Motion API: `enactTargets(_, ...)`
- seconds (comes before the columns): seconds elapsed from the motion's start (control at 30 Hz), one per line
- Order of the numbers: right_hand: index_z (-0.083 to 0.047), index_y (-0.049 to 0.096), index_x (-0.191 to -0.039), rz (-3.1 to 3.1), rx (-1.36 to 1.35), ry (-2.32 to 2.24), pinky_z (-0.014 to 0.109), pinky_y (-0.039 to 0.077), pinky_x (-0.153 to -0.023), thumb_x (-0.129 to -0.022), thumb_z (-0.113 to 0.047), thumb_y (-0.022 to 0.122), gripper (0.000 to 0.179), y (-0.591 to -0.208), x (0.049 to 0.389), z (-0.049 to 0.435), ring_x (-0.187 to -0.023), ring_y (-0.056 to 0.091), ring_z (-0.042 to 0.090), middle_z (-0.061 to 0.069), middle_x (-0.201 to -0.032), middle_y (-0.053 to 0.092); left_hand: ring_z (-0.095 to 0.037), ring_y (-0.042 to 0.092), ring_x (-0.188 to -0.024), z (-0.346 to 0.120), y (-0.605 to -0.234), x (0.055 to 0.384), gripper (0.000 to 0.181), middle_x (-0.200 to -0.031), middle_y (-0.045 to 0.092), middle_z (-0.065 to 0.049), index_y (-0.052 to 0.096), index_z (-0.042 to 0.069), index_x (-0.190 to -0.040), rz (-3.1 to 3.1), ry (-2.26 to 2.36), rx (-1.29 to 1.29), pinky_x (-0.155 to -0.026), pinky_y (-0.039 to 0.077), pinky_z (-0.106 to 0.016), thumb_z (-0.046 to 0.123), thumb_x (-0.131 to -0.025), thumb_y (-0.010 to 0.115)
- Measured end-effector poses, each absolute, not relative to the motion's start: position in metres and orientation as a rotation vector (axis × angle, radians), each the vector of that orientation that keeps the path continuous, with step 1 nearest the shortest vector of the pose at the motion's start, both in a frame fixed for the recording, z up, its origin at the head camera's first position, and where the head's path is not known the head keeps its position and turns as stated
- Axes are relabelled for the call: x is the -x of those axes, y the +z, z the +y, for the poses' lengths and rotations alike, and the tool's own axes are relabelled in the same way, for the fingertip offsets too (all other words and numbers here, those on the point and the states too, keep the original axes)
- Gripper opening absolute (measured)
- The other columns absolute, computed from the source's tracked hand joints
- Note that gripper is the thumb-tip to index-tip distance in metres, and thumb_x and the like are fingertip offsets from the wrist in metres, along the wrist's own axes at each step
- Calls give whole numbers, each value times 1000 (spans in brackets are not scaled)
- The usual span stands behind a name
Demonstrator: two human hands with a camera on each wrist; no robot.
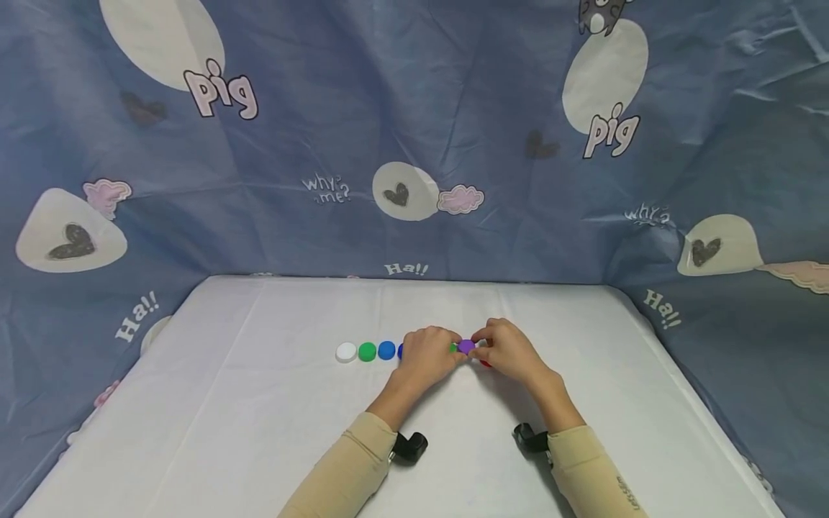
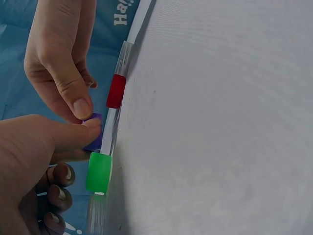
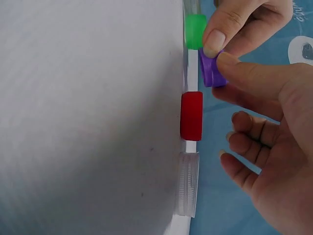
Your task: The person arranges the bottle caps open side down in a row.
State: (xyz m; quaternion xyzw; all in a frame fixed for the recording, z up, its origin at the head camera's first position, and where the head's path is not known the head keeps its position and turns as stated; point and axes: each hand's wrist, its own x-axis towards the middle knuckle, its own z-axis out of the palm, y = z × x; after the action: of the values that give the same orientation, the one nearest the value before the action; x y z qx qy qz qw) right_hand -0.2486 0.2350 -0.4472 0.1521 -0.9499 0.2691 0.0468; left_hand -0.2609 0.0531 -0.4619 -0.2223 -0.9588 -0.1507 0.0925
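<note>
A small purple bottle cap point(image 1: 466, 347) is pinched between both hands, just above the white table. My left hand point(image 1: 427, 356) holds it from the left with thumb and finger, its other fingers loosely curled in the left wrist view. From the other side my right hand point(image 1: 512, 349) grips the cap point(image 3: 213, 71), thumb at its near edge. A green cap point(image 2: 99, 172) stands to the left of the purple one and a red cap point(image 3: 191, 116) to its right. Beyond the red comes a clear ridged cap point(image 3: 187, 183). The left hand hides part of the row.
Further left in the row lie a white cap point(image 1: 346, 352), a green cap point(image 1: 367, 351) and a blue cap point(image 1: 386, 350). A printed blue curtain point(image 1: 324, 237) rises behind the white table point(image 1: 227, 403). Black wrist mounts point(image 1: 409, 448) stick out at both sleeves.
</note>
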Motion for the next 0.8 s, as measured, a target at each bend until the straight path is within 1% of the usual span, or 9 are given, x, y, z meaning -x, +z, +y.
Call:
enactTargets(0.2, -9, 79, -97, -2921, -462, 779, 26, 37, -61, -81, -20, 81, 20, -451, 249, 234, -68, 44, 13, -3, -71, 53, -20, 71, -81, 55, -463, 261, 25, -95, 77, 8, 78, 32, -101, -2861, -414, 671, -57, 46, -35, 49, -83, 76)
enactTargets(0.47, -9, 79, -97, -2937, -465, 723, 26, 37, -63, -81, -21, 81, 20, -452, 249, 234, -69, 44, 13, -4, -71, 53, -21, 70, -78, 55, -464, 261, 22, -91, 77, 8, 78, 32, -97, -2853, -392, 683, -54, 44, -34, 48, -82, 77)
enactTargets(0.8, -7, 79, -97, -2941, -481, 692, 26, 37, -62, -81, -19, 80, 19, -452, 248, 233, -67, 44, 12, -3, -71, 54, -22, 72, -85, 56, -464, 260, 29, -102, 77, 6, 78, 31, -106, -2864, -394, 668, -59, 49, -37, 47, -82, 77)
